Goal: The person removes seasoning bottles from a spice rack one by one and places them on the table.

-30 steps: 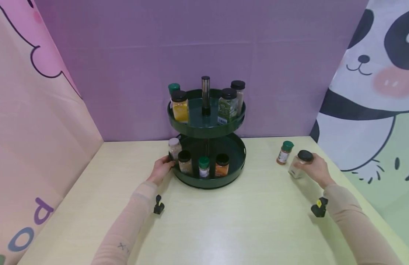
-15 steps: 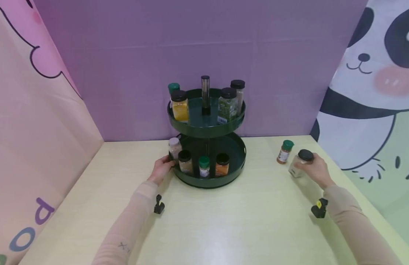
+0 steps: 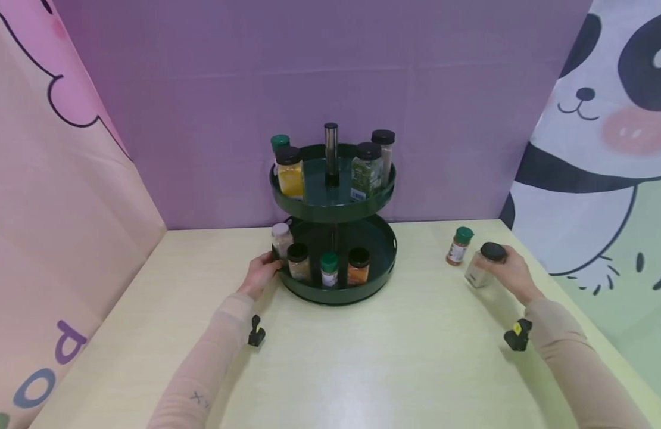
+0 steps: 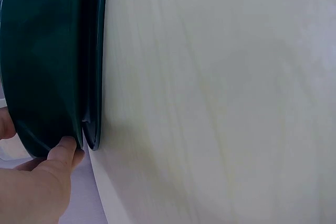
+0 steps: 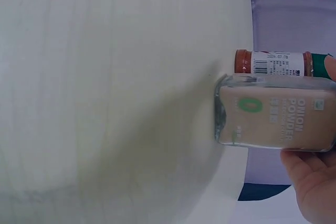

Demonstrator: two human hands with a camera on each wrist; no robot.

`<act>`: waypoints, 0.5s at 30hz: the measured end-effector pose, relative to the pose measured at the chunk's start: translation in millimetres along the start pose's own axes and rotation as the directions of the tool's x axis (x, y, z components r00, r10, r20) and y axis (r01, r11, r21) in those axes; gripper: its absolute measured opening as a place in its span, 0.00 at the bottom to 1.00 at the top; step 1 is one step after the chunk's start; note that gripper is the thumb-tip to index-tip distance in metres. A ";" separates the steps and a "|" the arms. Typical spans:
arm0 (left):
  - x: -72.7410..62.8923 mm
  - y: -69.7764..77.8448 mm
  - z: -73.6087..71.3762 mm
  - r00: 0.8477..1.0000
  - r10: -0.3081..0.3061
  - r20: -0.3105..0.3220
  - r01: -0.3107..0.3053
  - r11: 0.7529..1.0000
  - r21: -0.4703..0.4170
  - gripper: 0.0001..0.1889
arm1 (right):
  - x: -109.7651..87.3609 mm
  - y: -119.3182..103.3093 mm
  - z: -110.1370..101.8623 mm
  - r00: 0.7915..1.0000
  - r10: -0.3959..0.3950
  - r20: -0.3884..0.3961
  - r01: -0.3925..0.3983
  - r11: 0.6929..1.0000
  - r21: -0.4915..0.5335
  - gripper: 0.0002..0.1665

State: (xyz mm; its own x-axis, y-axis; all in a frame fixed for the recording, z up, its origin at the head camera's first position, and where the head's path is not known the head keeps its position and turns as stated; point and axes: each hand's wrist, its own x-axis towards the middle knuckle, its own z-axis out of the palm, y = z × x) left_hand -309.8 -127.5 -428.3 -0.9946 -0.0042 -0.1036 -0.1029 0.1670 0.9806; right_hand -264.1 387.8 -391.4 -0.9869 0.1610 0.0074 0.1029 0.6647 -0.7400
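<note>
A two-tier dark green round rack stands on the table near the back. My left hand grips the rim of its lower tray at the left side; in the left wrist view, the fingers lie against the green wall. At the right, my right hand holds a clear jar of onion powder with a black lid. Its printed label faces the right wrist view, where the jar overlaps a small green-capped spice bottle. Whether the jar's base touches the table, I cannot tell.
On the lower tray stand several jars, among them a pale-lidded one, a green-capped one and an orange one. The upper tray bears a yellow jar and a green herb jar. A purple cloth hangs behind.
</note>
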 end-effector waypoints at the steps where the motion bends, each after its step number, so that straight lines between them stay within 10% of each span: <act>1: 0.0 -0.2 -0.1 1.000 0.000 0.001 0.000 1.000 0.000 0.27 | 0.7 -0.6 -1.1 1.000 -0.007 -0.001 0.007 1.000 0.001 0.51; 15: 1.8 -2.2 -0.9 1.000 -0.002 0.005 0.002 1.000 -0.001 0.27 | 0.9 -24.4 -19.2 0.995 -0.077 -0.069 0.080 0.996 0.045 0.49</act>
State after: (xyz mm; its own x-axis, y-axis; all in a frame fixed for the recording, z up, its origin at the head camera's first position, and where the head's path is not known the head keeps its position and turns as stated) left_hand -311.3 -128.8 -430.5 -0.9943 0.0007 -0.1066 -0.1050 0.1663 0.9805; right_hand -265.1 385.8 -360.4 -0.9810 0.1595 0.1108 0.0179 0.6422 -0.7663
